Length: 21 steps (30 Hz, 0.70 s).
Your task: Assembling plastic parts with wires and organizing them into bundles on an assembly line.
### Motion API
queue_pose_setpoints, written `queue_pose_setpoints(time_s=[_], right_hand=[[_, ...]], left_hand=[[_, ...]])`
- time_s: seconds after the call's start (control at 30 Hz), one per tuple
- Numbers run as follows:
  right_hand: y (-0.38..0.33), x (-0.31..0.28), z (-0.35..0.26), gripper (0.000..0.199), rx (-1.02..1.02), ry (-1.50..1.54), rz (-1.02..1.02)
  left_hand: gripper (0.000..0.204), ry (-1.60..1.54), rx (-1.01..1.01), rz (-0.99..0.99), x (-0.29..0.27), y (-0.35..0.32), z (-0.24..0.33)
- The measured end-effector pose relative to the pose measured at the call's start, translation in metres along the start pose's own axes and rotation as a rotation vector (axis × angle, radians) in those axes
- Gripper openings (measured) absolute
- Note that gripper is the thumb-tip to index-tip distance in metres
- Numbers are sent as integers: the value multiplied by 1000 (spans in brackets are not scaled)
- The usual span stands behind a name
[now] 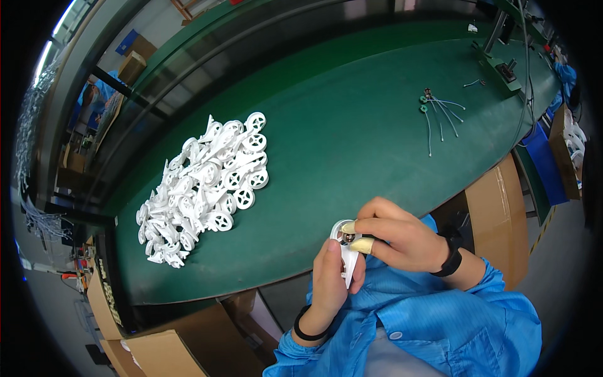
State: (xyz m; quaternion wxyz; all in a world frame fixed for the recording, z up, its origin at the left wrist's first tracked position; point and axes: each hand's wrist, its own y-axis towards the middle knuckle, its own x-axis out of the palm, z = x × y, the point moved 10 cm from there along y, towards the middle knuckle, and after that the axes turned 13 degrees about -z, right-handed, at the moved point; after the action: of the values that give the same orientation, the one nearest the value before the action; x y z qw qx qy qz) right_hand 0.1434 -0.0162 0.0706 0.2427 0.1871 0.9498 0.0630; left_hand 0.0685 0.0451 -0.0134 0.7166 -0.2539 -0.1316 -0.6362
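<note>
The left hand (331, 276) is wrapped around a white plastic part (347, 251), low and near the body, just past the near edge of the green table (352, 132). Its fingers are closed on the long lower end of the part. The right hand (392, 235) comes in from the right. Its finger and thumb wear little yellow finger covers (362, 245) and are pinched together at the round top of the part, where a small dark metal piece (346, 237) sits. I cannot tell if the piece is all the way in.

To do this step well, I think the left hand should hold the part very still, and the right hand should push the small piece in straight, not tilted. A slow, gentle push is best, since the plastic looks thin and could bend.

Far to the left on the table is a big pile of white parts with wheels (204, 188). Far to the right lie some thin wires with green ends (440, 113). Brown boxes (499, 213) stand beside the table.
</note>
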Motion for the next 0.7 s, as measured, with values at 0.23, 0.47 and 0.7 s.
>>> queue_pose_setpoints(time_s=[0.23, 0.47, 0.7], right_hand=[[-4, 7, 2, 19, -96, -209, 122], [-9, 20, 25, 18, 7, -14, 266], [9, 21, 7, 18, 43, -25, 161]], left_hand=[[49, 139, 105, 32, 5, 2, 5], [47, 382, 255, 214, -13, -4, 4], [51, 245, 165, 60, -20, -12, 15]])
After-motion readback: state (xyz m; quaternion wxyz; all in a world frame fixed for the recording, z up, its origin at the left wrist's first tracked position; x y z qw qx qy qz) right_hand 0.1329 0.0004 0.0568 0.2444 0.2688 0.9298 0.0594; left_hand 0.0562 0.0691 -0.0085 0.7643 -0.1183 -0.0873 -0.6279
